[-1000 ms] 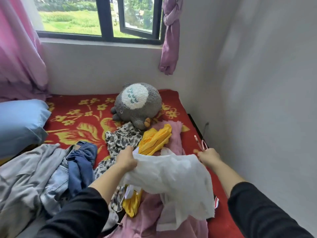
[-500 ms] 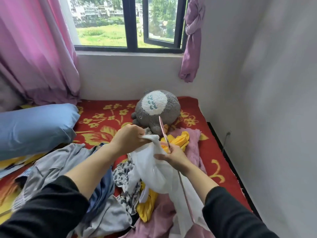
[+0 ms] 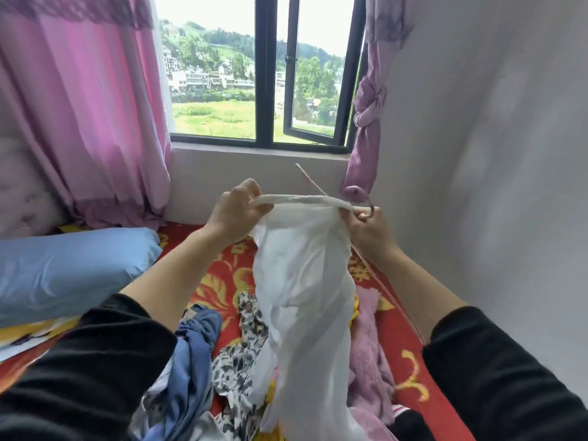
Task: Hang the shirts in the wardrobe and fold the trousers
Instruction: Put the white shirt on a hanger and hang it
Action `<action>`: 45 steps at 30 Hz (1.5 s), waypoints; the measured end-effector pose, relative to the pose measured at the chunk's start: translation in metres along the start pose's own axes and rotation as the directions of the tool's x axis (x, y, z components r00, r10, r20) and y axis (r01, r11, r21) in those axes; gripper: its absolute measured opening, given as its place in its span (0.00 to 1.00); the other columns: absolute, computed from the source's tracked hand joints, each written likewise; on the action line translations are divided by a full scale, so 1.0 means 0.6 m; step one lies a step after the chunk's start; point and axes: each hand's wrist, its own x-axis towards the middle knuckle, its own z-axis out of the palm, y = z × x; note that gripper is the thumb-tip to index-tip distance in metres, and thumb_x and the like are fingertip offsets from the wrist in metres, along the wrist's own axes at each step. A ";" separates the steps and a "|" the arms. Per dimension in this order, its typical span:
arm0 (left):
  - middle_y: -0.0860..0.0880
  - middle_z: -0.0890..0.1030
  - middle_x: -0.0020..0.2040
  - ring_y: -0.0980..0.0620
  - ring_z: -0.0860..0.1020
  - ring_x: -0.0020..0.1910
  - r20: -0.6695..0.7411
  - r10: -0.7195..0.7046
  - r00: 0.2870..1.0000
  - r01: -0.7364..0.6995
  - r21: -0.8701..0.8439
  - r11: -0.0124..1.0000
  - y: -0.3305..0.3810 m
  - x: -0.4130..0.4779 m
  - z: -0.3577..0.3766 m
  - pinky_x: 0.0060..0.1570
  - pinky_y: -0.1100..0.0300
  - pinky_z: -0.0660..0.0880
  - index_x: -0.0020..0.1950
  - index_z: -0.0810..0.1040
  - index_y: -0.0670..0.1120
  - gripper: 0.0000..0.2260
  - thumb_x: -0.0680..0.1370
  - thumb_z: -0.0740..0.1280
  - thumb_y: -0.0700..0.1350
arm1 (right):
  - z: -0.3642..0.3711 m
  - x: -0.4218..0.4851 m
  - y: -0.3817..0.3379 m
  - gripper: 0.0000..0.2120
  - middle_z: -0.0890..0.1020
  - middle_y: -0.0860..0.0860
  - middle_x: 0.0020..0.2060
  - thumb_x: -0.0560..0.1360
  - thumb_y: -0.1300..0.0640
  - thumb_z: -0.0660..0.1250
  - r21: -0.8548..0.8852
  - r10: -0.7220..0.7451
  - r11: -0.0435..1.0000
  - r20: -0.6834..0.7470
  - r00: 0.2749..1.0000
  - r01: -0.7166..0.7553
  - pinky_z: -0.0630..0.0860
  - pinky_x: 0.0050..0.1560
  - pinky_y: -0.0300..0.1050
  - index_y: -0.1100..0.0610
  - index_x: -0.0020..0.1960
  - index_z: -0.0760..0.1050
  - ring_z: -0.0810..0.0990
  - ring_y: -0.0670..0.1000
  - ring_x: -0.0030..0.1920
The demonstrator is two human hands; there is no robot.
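Bed (image 3: 219, 272) with a red cover, yellow flower print. Blue pillow (image 3: 73, 268) lies at its left side, near the curtain end. Clothes are heaped mid-bed: blue garment (image 3: 194, 361) bunched on the left, spotted garment (image 3: 241, 361) touching it, pink garment (image 3: 369, 354) to the right. A yellow piece (image 3: 272, 388) is mostly hidden between them.

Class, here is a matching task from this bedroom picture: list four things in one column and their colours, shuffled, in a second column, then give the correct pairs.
Things:
1 held-up shirt
2 pillow
3 left curtain
4 window frame

Colours:
A black
B white
C light blue
D pink

Pairs: 1-B; 2-C; 3-D; 4-A
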 end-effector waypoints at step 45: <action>0.48 0.72 0.29 0.45 0.72 0.35 0.069 -0.410 0.909 0.384 0.245 0.891 -0.102 -0.057 0.039 0.36 0.56 0.64 0.30 0.66 0.45 0.25 0.81 0.54 0.60 | -0.051 -0.147 0.167 0.10 0.63 0.48 0.19 0.74 0.64 0.65 0.248 0.522 0.788 0.216 0.825 -0.563 0.51 0.21 0.33 0.61 0.35 0.80 0.57 0.45 0.18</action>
